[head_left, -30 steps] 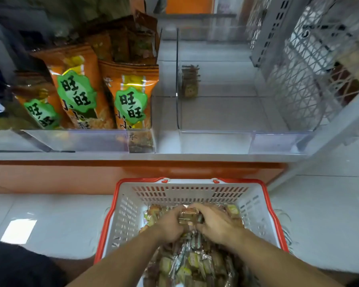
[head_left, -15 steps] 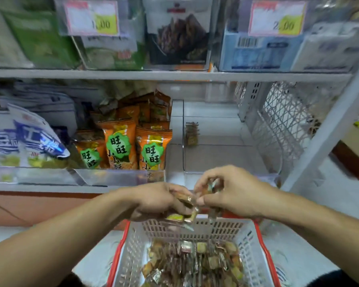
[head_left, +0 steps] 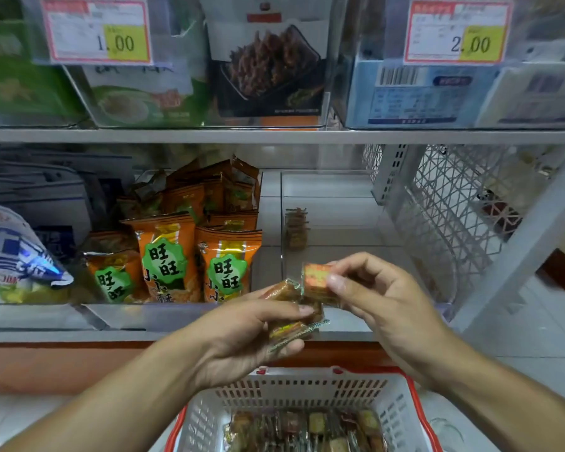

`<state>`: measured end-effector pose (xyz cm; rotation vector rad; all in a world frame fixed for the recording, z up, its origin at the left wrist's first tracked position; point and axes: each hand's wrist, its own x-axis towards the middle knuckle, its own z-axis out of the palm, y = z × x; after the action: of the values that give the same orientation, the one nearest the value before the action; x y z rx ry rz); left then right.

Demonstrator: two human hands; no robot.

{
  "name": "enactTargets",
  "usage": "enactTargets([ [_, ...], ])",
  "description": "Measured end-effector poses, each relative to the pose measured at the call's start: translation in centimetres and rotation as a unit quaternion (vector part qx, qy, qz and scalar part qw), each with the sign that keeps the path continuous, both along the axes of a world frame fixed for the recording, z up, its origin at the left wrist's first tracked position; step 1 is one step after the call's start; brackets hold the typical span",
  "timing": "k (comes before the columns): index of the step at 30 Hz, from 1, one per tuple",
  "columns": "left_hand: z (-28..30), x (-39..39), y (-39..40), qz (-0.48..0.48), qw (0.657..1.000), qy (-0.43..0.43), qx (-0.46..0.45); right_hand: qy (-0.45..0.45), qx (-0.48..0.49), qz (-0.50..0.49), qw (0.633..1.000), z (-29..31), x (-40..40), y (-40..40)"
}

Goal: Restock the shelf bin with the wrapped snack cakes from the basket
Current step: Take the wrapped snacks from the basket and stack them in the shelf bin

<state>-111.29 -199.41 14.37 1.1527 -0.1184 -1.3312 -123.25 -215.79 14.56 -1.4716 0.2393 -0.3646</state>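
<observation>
My left hand [head_left: 242, 337] grips a small stack of wrapped snack cakes [head_left: 291, 327] in front of the lower shelf. My right hand [head_left: 375, 298] pinches one wrapped cake [head_left: 317, 280] between thumb and fingers, just above that stack. Behind the hands stands the clear shelf bin [head_left: 327, 190], holding only a short pile of cakes [head_left: 296, 228] near its left wall. Below, the white basket with a red rim [head_left: 274, 386] holds many more wrapped cakes [head_left: 307, 429].
Orange snack bags [head_left: 225, 262] fill the bin to the left. A white mesh side panel [head_left: 444, 216] and a slanted shelf post [head_left: 519, 249] close off the right. The upper shelf [head_left: 274, 136] carries boxed goods and price tags.
Both hands came up out of the basket with cakes and now sit level with the shelf front. The right hand has drawn one cake apart from the stack. My view tilted upward.
</observation>
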Motion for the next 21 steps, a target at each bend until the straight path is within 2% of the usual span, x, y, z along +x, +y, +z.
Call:
enactTargets([
  [4,0.1,-0.2,0.1,-0.002,1.000,-0.004,-0.013,0.002,0.095,-0.014,0.995,-0.5,-0.1,0.1],
  [8,0.3,-0.8,-0.1,0.007,0.999,0.033,-0.036,0.021,0.097,-0.002,0.995,0.2,-0.2,0.0],
  [10,0.2,-1.0,-0.2,0.016,0.998,0.042,-0.032,0.034,0.127,-0.002,0.991,0.3,-0.3,-0.1],
  [18,-0.7,-1.9,-0.1,0.030,0.999,0.024,-0.011,0.071,0.193,-0.043,0.978,-0.1,-0.2,0.5],
  [21,-1.4,-2.1,-0.2,0.066,0.997,0.030,-0.007,0.078,0.196,-0.045,0.976,-0.3,-0.3,0.7],
])
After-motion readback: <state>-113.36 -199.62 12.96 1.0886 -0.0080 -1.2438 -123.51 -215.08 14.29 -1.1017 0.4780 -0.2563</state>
